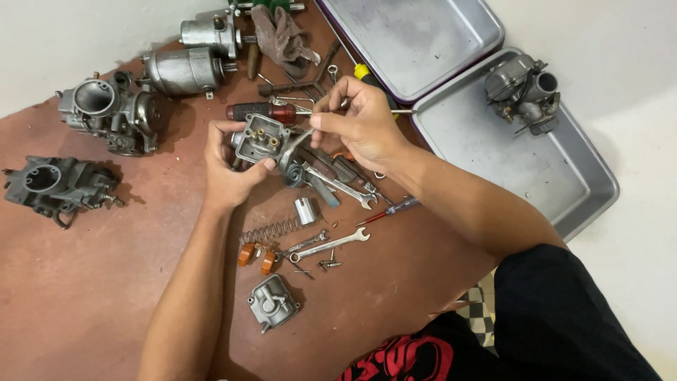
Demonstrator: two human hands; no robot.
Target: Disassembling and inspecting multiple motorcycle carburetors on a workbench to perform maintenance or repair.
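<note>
Pinching a thin metal part that is too small to identify, the fingers (326, 118) of the right hand (360, 123) are closed on it just above the carburetor body (259, 138). This carburetor body is gripped by the left hand (229, 169), with the thumb on its lower edge and the other fingers wrapped behind it, and it is held in the air over the brown worktop (84, 282). Under the hands, a group of wrenches (331, 180) and a red-handled screwdriver (264, 111) are lying. Nearer to the person, a coil spring (269, 230), a small metal cylinder (306, 210), two orange pieces (255, 257), a combination wrench (331, 245) and a float bowl cover (275, 301) are seen on the worktop. At the left, two more carburetors (109, 113) (56, 185) are placed well apart from the hands. At the right, two metal trays (564, 176) (416, 42) are placed, and another carburetor (523, 92) is resting in the nearer tray.
</note>
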